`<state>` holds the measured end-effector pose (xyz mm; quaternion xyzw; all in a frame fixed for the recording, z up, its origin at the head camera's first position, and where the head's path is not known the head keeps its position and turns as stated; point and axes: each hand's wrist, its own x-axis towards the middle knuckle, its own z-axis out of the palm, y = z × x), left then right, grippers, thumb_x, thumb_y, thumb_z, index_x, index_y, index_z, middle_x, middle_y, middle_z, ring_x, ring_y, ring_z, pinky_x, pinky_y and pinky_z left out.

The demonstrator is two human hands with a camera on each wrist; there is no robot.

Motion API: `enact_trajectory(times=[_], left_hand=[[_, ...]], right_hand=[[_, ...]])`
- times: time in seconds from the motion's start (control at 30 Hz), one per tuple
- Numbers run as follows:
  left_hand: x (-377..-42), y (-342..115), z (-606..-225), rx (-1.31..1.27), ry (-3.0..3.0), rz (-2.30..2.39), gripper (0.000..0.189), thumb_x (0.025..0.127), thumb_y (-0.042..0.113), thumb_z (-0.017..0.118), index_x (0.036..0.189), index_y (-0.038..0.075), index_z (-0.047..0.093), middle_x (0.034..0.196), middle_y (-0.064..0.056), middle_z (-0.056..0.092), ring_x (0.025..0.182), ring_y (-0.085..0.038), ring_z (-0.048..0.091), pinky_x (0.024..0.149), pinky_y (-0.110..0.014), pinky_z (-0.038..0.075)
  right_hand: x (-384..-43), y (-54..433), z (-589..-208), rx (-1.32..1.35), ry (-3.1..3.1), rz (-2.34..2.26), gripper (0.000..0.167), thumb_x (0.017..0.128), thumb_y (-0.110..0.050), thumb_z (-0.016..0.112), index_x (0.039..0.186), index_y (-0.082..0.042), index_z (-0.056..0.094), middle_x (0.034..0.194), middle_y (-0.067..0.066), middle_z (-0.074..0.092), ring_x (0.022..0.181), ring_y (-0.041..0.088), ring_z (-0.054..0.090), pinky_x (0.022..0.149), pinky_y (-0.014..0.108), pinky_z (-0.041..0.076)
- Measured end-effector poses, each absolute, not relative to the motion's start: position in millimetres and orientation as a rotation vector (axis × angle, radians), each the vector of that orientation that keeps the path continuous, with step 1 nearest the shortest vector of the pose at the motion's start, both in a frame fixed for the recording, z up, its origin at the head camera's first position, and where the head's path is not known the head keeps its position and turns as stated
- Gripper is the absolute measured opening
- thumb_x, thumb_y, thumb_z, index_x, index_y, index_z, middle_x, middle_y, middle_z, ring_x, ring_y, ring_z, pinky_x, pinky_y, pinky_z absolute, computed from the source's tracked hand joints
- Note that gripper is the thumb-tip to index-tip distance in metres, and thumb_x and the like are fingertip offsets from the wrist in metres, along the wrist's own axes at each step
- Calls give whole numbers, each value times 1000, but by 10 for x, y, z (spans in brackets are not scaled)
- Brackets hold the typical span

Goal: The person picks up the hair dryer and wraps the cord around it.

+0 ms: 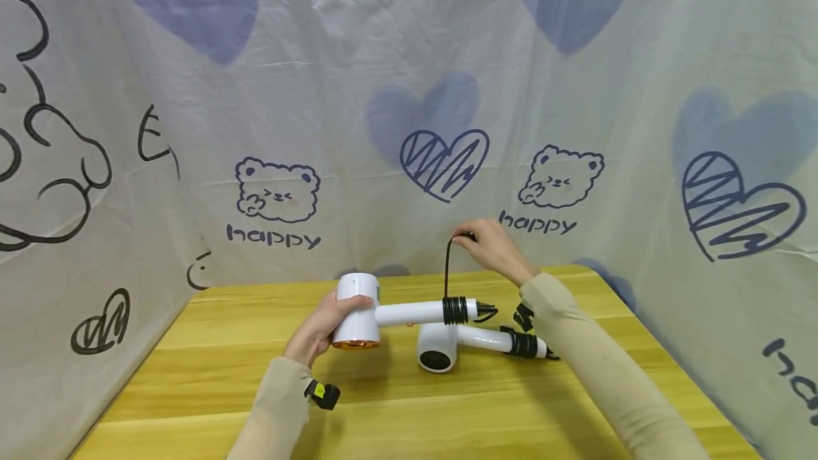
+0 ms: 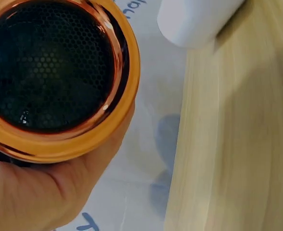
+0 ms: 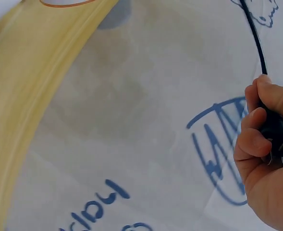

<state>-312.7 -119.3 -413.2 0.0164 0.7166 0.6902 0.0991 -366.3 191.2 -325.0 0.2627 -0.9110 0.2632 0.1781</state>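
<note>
My left hand grips a white hair dryer round its head, above the table. The dryer's handle points right, with several turns of black cord wound near its end. An orange rim around a dark mesh faces the left wrist view. Raised at the right, my right hand pinches the free length of cord, which runs taut from the wound turns. In the right wrist view the black plug sits within the curled fingers, partly hidden by them.
A second white hair dryer lies on the wooden table just behind and right of the held one, black cord wound on its handle. A printed cloth hangs behind the table and along both sides.
</note>
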Motion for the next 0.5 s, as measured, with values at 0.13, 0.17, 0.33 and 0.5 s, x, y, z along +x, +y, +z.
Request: enact_trajectory(times=[0.13, 0.17, 0.33, 0.5], left_hand=[[-3125, -1196, -4114, 57, 2222, 2012, 71, 82, 24, 74, 139, 7, 37, 117, -20, 58, 86, -26, 66, 71, -41, 60], [-3125, -1196, -4105, 63, 2255, 2003, 72, 81, 24, 75, 140, 6, 36, 117, -21, 57, 85, -27, 66, 70, -41, 61], [-3136, -1212, -4050, 60, 2408, 1976, 76, 78, 24, 77, 139, 5, 37, 117, -22, 55, 85, -28, 65, 66, -41, 60], [-3135, -1237, -4018, 2, 2512, 1946, 80, 75, 26, 80, 139, 6, 36, 119, -21, 54, 91, -29, 63, 65, -38, 60]], right_hand=[[-3613, 1799, -3208, 833, -2525, 695, 16, 95, -15, 64, 104, -6, 75, 102, 9, 75, 90, 22, 70, 82, 38, 59], [-3599, 1770, -3199, 855, -2509, 674, 16, 94, -14, 65, 104, -6, 75, 101, 9, 75, 90, 22, 70, 83, 38, 59], [-3525, 1669, -3153, 858, -2471, 619, 14, 93, -13, 66, 101, -7, 75, 97, 9, 75, 87, 22, 69, 82, 36, 59], [-3459, 1612, -3135, 842, -2502, 595, 13, 92, -12, 67, 101, -7, 75, 98, 8, 74, 87, 20, 68, 80, 34, 58]])
